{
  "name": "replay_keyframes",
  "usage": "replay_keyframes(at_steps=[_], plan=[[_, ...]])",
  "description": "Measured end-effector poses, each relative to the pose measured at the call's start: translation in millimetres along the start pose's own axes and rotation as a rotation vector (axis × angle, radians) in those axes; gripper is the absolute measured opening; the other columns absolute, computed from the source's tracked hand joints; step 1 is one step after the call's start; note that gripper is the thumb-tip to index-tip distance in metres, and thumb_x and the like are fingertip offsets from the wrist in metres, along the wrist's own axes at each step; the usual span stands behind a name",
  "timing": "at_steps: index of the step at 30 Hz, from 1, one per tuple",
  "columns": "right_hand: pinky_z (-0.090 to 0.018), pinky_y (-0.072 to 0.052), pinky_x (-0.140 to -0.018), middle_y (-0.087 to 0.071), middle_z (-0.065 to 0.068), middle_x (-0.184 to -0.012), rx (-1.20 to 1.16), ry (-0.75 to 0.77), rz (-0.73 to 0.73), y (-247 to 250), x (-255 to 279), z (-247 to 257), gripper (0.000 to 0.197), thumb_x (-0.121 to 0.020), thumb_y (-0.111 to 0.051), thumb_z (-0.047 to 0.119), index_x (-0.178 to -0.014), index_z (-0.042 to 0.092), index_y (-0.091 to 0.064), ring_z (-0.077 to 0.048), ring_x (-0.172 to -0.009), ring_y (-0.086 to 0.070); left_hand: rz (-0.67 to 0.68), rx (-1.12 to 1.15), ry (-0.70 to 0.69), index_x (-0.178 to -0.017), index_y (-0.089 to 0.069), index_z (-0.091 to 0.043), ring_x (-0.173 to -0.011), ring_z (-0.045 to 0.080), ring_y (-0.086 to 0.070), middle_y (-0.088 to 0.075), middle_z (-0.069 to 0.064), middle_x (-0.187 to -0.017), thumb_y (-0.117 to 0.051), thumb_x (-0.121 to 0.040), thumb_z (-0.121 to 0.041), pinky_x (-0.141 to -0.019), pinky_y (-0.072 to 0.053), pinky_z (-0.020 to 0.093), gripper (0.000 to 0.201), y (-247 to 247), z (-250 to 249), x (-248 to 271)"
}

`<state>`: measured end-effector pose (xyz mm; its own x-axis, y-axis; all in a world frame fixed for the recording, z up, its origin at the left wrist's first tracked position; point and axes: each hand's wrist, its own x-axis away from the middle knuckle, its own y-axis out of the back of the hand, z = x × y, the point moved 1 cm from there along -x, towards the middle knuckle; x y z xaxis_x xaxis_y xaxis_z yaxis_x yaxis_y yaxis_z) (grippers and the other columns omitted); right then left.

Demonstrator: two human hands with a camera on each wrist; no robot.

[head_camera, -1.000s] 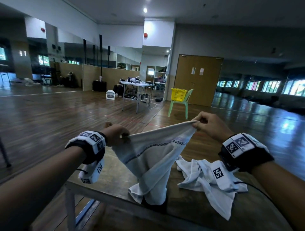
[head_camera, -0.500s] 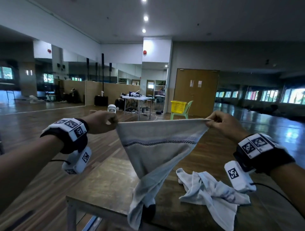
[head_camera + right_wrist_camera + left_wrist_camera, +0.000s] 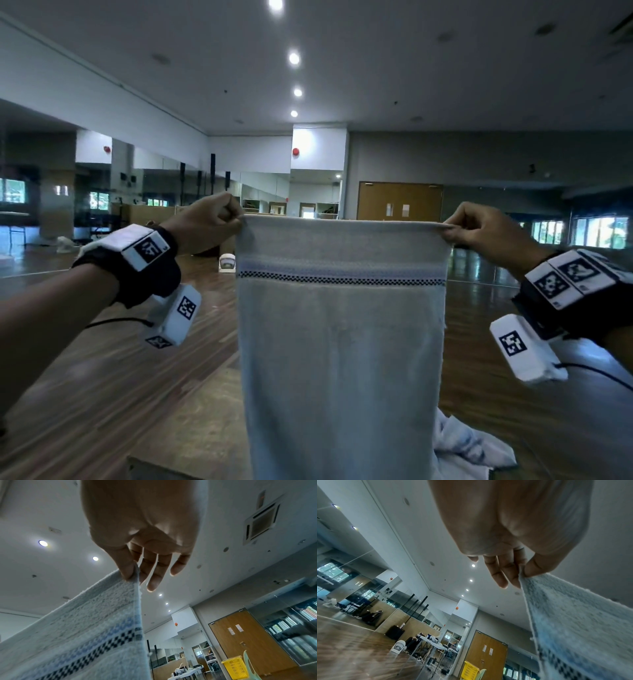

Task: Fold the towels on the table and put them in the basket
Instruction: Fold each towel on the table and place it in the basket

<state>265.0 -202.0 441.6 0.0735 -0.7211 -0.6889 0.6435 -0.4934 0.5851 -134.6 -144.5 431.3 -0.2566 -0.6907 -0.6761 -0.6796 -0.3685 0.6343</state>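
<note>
A pale towel (image 3: 340,342) with a blue and black checked stripe hangs flat in front of me, stretched by its top edge. My left hand (image 3: 236,224) pinches its top left corner (image 3: 523,573) between thumb and fingers. My right hand (image 3: 448,231) pinches the top right corner (image 3: 133,573) the same way. The towel's lower end drops below the head view. A second white towel (image 3: 469,445) lies crumpled on the wooden table (image 3: 198,421), at the lower right behind the hanging one. A yellow basket (image 3: 235,667) sits on a green chair far across the room, also in the left wrist view (image 3: 470,670).
The table's left front corner (image 3: 137,464) shows at the bottom. Beyond it is open wooden floor (image 3: 85,359). A folding table with gear (image 3: 436,645) and a brown double door (image 3: 399,202) stand far off.
Both hands have risen and moved apart, pulling the towel's top edge taut and level. The towel now hangs flat instead of sagging to a point. The head view tilted upward.
</note>
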Motion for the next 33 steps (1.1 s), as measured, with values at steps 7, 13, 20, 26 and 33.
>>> replay_keyframes(at_steps=[7,13,20,26,33], plan=[[-0.022,-0.036,-0.055,-0.058,-0.007,-0.082,0.039,-0.004,0.02,17.7,15.1,12.0,0.007,-0.09,-0.057,0.01,-0.083,0.012,-0.055,-0.016,-0.069,-0.051,-0.009,0.014,-0.035,-0.085,-0.049,-0.018,-0.077,0.019,-0.057,-0.061,0.008,-0.086,-0.055,-0.09,-0.007,-0.058,-0.049,0.018,0.014,2.8,-15.0,6.1],[-0.014,-0.04,-0.045,-0.057,-0.004,-0.078,0.056,0.003,-0.013,23.6,20.8,15.1,0.011,-0.089,-0.058,0.011,-0.08,0.014,-0.054,-0.012,-0.062,-0.049,0.052,0.016,-0.038,-0.086,-0.05,-0.017,-0.076,0.014,-0.056,-0.061,0.003,-0.086,-0.054,-0.091,-0.009,-0.061,-0.05,0.02,0.011,10.5,-27.4,15.2],[-0.038,-0.048,-0.072,-0.06,-0.007,-0.079,-0.029,0.078,-0.036,36.6,-8.6,29.9,0.015,-0.086,-0.062,0.008,-0.077,0.019,-0.057,-0.023,-0.076,-0.056,-0.027,0.048,-0.006,-0.082,-0.05,-0.019,-0.076,0.022,-0.052,-0.058,0.009,-0.083,-0.052,-0.092,-0.01,-0.063,-0.046,0.03,0.014,37.2,-35.2,4.7],[-0.035,-0.048,-0.071,-0.06,-0.013,-0.086,-0.116,0.144,-0.249,24.0,-52.2,23.8,0.012,-0.088,-0.062,0.014,-0.08,0.022,-0.057,-0.022,-0.076,-0.056,-0.235,0.093,-0.028,-0.096,-0.051,-0.012,-0.071,0.02,-0.049,-0.053,0.003,-0.079,-0.05,-0.094,-0.017,-0.061,-0.043,0.03,0.005,41.3,-27.0,-33.3],[-0.024,-0.037,-0.057,-0.057,0.002,-0.075,0.11,-0.124,0.128,-103.6,-28.0,-91.7,0.018,-0.085,-0.064,0.008,-0.076,0.02,-0.055,-0.016,-0.071,-0.051,0.086,-0.105,0.138,-0.076,-0.051,-0.023,-0.074,0.025,-0.057,-0.06,0.008,-0.08,-0.058,-0.086,-0.001,-0.063,-0.044,0.027,0.025,-98.5,89.9,9.8]])
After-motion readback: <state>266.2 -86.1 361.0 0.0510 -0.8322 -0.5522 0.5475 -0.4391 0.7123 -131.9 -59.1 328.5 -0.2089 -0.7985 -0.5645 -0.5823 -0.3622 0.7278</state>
